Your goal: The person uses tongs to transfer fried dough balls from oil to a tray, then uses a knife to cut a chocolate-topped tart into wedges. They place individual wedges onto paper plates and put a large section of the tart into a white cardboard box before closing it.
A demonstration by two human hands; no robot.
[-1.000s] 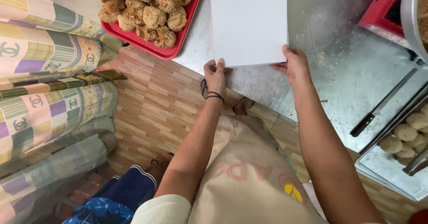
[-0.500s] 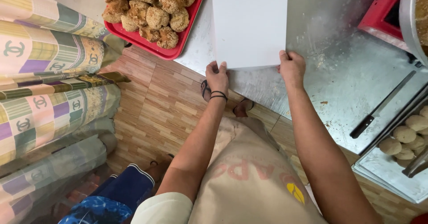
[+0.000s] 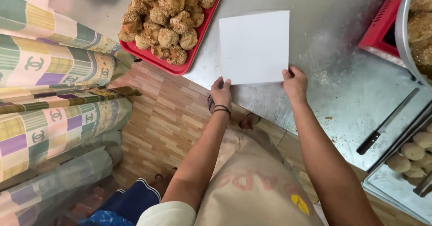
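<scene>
A square white sheet of paper (image 3: 254, 46) lies flat on the steel table (image 3: 351, 91). My left hand (image 3: 221, 93) grips its near left corner, with black bands on the wrist. My right hand (image 3: 294, 83) pinches the near right corner. Both hands sit at the table's near edge.
A red tray (image 3: 155, 57) piled with crumbed brown balls stands left of the paper. A black-handled knife (image 3: 387, 122) lies to the right, beside a metal tray (image 3: 396, 181) of pale dough balls. Another red tray (image 3: 378, 32) and a metal bowl (image 3: 407, 41) are far right. Patterned fabric rolls (image 3: 49, 100) stand at left.
The paper and both hands have shifted slightly toward the table's near edge; my right hand has come round from the sheet's side to its near right corner.
</scene>
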